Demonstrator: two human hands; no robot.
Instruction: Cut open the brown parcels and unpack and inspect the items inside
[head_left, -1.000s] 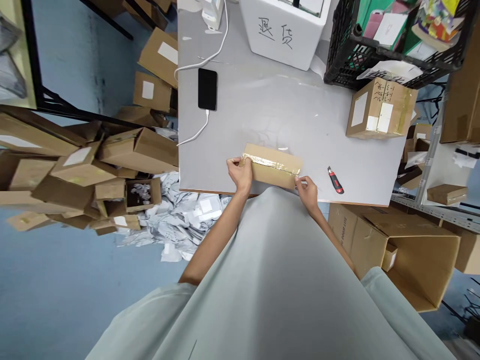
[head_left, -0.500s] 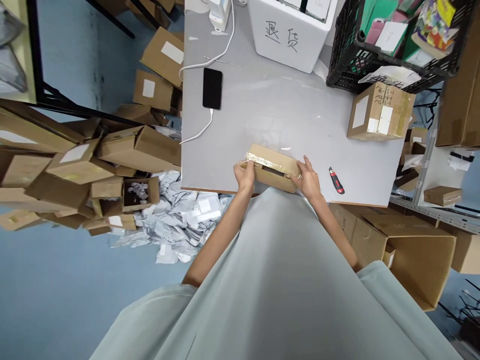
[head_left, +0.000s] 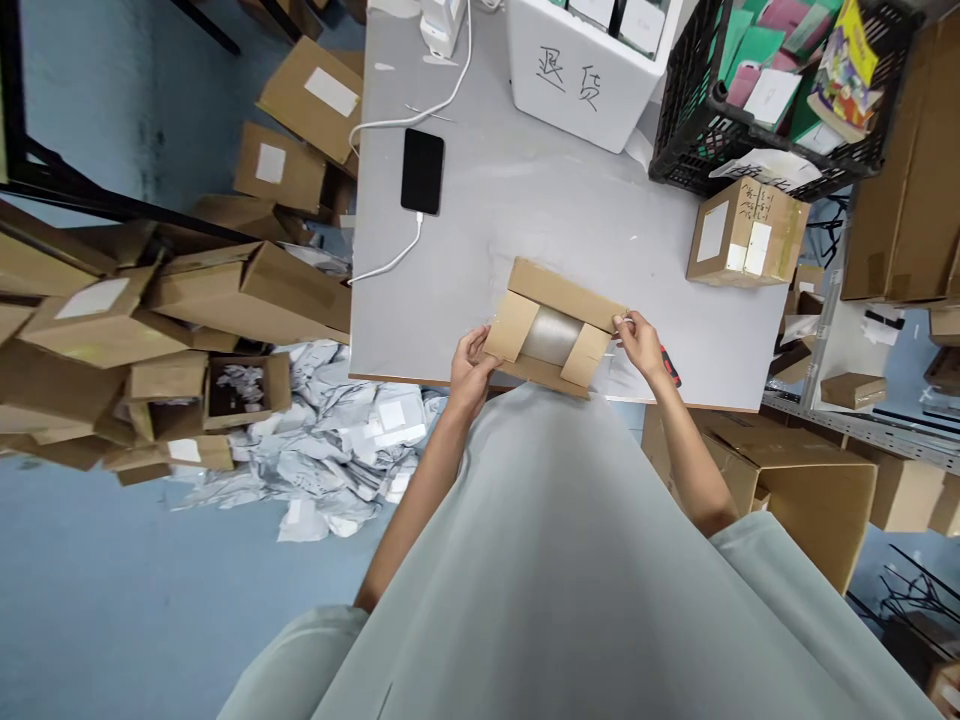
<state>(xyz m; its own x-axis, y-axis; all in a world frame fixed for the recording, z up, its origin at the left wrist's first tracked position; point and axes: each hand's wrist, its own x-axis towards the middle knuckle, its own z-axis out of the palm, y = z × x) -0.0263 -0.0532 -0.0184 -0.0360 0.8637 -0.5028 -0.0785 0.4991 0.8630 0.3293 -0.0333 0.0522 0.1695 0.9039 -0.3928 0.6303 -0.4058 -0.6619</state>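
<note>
A small cardboard box (head_left: 510, 325) lies at the table's near edge, close against my shirt. Its long flaps are folded outward, and two short flaps partly cover the opening. Something silvery and smooth (head_left: 553, 335) shows between those short flaps; its kind I cannot tell. My left hand (head_left: 472, 368) grips the box's left end with fingers and thumb. With thumb and fingertips, my right hand (head_left: 637, 342) pinches the right end of the far long flap. Just behind that hand lies a red and black utility knife (head_left: 670, 367), partly hidden by it.
A phone (head_left: 422, 172) on a white cable lies at the left of the table (head_left: 480, 220). A white bin (head_left: 585, 85), a black crate (head_left: 694, 130) and a taped carton (head_left: 742, 235) stand along the back and right. Cartons and plastic bags (head_left: 337, 430) cover the floor at left.
The box's taped top has come open and its long flaps now spread outward, showing the inside. My hands have moved farther apart, the right one toward the utility knife.
</note>
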